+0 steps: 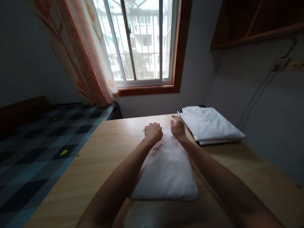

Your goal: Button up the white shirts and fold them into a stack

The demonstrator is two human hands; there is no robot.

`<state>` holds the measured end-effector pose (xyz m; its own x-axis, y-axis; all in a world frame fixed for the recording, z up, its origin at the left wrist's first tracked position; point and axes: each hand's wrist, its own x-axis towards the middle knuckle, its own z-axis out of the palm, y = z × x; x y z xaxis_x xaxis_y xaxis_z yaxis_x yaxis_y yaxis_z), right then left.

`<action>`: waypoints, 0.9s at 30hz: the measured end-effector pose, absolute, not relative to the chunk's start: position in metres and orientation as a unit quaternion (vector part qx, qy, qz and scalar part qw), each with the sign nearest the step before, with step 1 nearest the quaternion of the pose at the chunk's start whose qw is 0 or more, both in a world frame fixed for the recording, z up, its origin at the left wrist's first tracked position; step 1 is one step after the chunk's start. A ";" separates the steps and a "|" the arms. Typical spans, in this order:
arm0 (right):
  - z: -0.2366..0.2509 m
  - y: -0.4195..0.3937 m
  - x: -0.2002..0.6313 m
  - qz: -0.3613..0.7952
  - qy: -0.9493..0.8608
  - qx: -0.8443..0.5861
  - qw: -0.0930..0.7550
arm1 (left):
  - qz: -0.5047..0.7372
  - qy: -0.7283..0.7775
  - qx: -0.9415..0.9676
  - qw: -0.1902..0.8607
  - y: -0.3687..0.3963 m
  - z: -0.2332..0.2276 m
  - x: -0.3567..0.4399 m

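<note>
Left of the left hand [154,132], the desk [114,148] lies bare to its edge; just right of the right hand [178,127], the stack [210,123] stands in the way, the wall [273,142] beyond.

Head view; forward-down across table [106,148]

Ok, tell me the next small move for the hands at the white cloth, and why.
Probably grip the far end of the white cloth and fold it toward the near edge. The left hand and right hand are at that far end, one toward each side, and the cloth lies lengthwise on the table. Blur hides whether either hand has a grip.
</note>
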<state>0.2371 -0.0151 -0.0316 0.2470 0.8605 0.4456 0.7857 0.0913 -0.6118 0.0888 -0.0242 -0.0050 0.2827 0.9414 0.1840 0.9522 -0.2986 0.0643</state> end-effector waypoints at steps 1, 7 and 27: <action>-0.039 -0.017 0.224 0.058 -0.629 -0.671 0.389 | -0.088 -0.593 -0.800 0.025 -0.022 -0.017 0.095; -0.087 -0.027 0.201 0.054 -0.699 -0.683 0.204 | -0.103 -0.598 -0.795 0.015 0.001 -0.082 0.080; -0.076 -0.078 0.217 0.055 -0.804 -0.574 0.146 | -0.062 -0.518 -0.853 -0.025 -0.028 -0.071 0.028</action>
<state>0.2166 -0.0777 -0.0756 -0.2991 0.9388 0.1710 0.9067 0.3354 -0.2557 0.0285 -0.0275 -0.0711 0.4563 0.8862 0.0801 0.8799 -0.4628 0.1075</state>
